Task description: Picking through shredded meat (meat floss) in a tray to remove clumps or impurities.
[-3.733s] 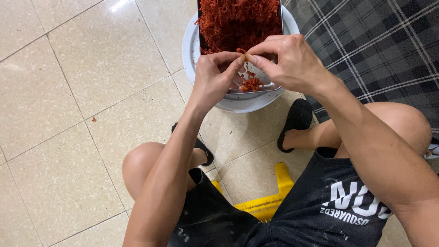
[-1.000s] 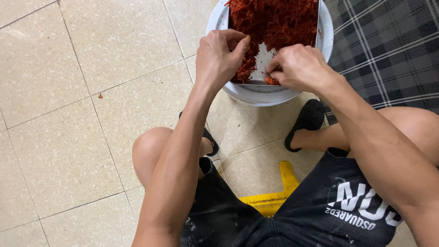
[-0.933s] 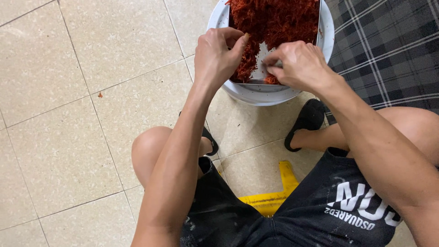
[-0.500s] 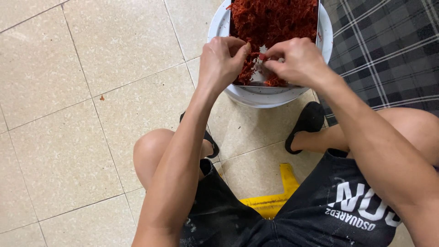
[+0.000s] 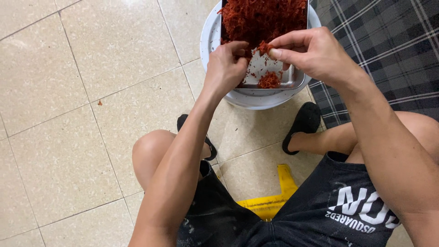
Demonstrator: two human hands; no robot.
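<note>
The right hand (image 5: 315,55) hovers over the near end of a rectangular shiny metal tray (image 5: 292,81), its thumb and forefinger pinched shut on a small tuft of red shredded strands (image 5: 264,47); the other fingers curl loosely behind. Just beside it, toward the person's left, the left hand (image 5: 226,66) is bent down at the wrist with its fingers curled inward, the tips meeting the same tuft or the red mass right behind it; which of the two I cannot tell from here. Beyond both hands, at the far end of the tray, lies a thick heap of the same red shredded stuff (image 5: 263,18), filling the tray from side to side; below the right hand's fingertips a small separate clump of red shreds (image 5: 269,81) sits on the bare metal near the tray's closest rim. The tray rests in a round pale plastic basin (image 5: 210,39), which stands on the beige tiled floor (image 5: 91,91). Nearer than the hands, the person's bare knees spread to either side; a black sandal (image 5: 302,126) shows under the right forearm, and a yellow plastic stool (image 5: 274,201) peeks out between the legs. To the right of the right hand, a dark checked cloth (image 5: 388,50) covers the floor.
</note>
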